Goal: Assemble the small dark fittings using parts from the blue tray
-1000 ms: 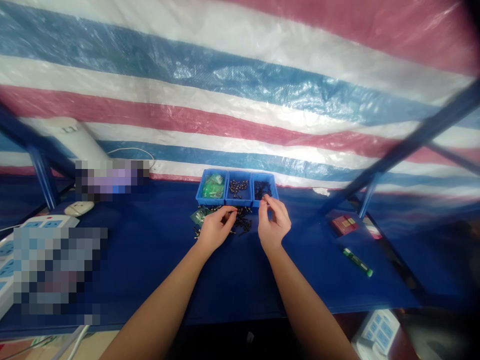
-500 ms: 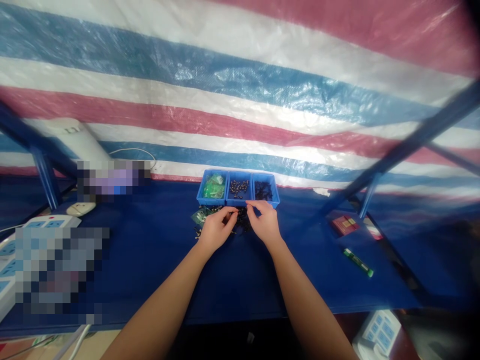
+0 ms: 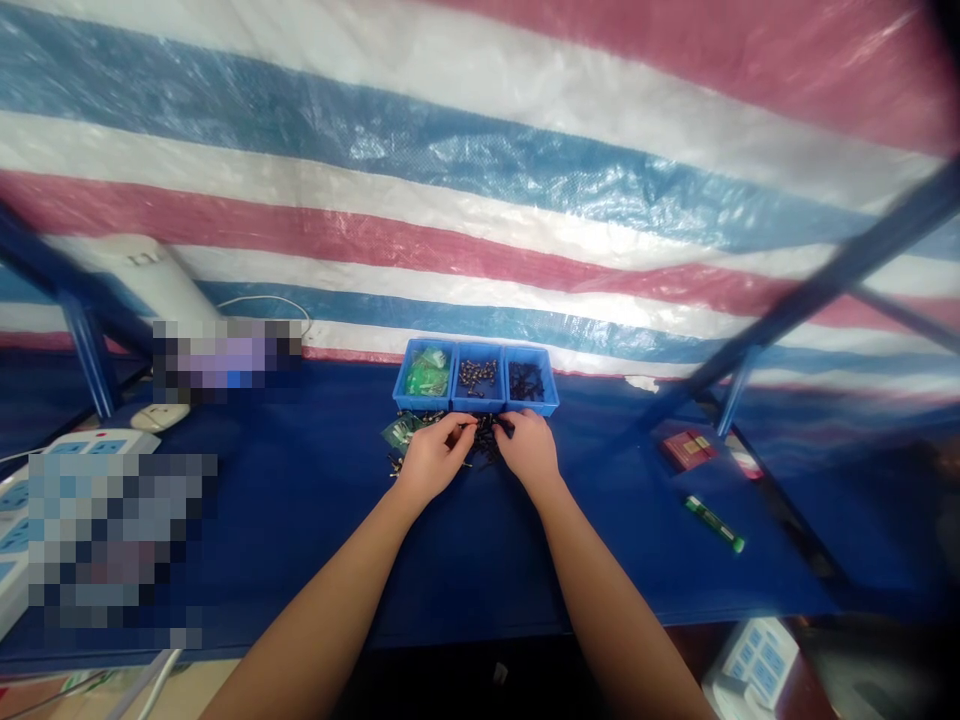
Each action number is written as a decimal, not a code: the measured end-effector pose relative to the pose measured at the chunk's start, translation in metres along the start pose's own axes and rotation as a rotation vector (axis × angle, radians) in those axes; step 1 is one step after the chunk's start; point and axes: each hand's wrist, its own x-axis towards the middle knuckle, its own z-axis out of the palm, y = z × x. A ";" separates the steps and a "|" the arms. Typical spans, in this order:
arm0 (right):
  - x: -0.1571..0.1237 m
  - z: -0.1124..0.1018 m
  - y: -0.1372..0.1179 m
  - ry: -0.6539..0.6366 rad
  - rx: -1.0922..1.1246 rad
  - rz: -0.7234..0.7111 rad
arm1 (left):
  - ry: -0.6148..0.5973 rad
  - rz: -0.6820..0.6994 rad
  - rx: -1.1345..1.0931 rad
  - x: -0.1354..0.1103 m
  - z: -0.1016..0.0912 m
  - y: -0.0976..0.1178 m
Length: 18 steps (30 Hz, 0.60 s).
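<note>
Both my hands rest on a pile of small dark parts (image 3: 484, 440) lying on the blue table cover (image 3: 300, 500). My left hand (image 3: 431, 458) has its fingers curled and pinched over the pile's left side. From the right, my right hand (image 3: 529, 450) reaches in with its fingers pinched on the same pile. What the fingertips hold is too small to make out. Just behind the pile stand three joined blue bins (image 3: 476, 405): green pieces on the left, small dark parts in the middle and right ones.
A green packet (image 3: 397, 432) lies left of the pile. A red box (image 3: 686, 448) and a green pen-like thing (image 3: 714, 524) lie to the right. Power strips (image 3: 82, 445) and a white mouse (image 3: 157, 416) sit at the left. A striped tarp hangs behind; blue frame bars cross both sides.
My right hand came down from the right bin to the loose pile and closed in beside my left hand, which stayed in place.
</note>
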 end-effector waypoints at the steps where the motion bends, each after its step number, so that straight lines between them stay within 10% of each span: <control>1: 0.001 0.000 0.001 0.000 0.008 -0.007 | -0.001 0.003 0.000 0.000 0.000 0.000; 18: 0.003 0.003 -0.002 0.028 0.359 -0.102 | -0.016 0.002 0.000 0.000 0.000 -0.001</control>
